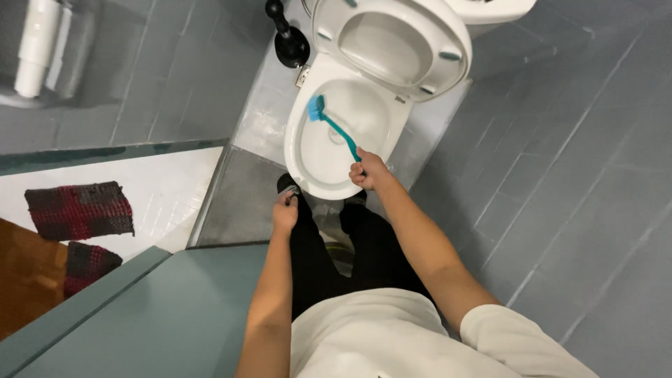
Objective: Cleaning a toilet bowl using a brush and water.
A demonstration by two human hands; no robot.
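Observation:
A white toilet [302, 150] stands ahead with its seat and lid [392, 42] raised. My right hand [367, 170] grips the handle of a teal toilet brush [329, 120] over the front rim. The brush's blue bristle head rests against the bowl's upper left inner wall. My left hand [285, 212] hangs low by my left knee, fingers curled around a small dark object I cannot identify. My legs in black trousers stand right in front of the bowl.
A black plunger [289, 40] stands on the floor left of the toilet. Toilet paper rolls [35, 45] hang on the grey tiled wall at top left. A teal ledge [140, 308] runs at lower left. Two red-black woven cloths [79, 209] lie on white tile.

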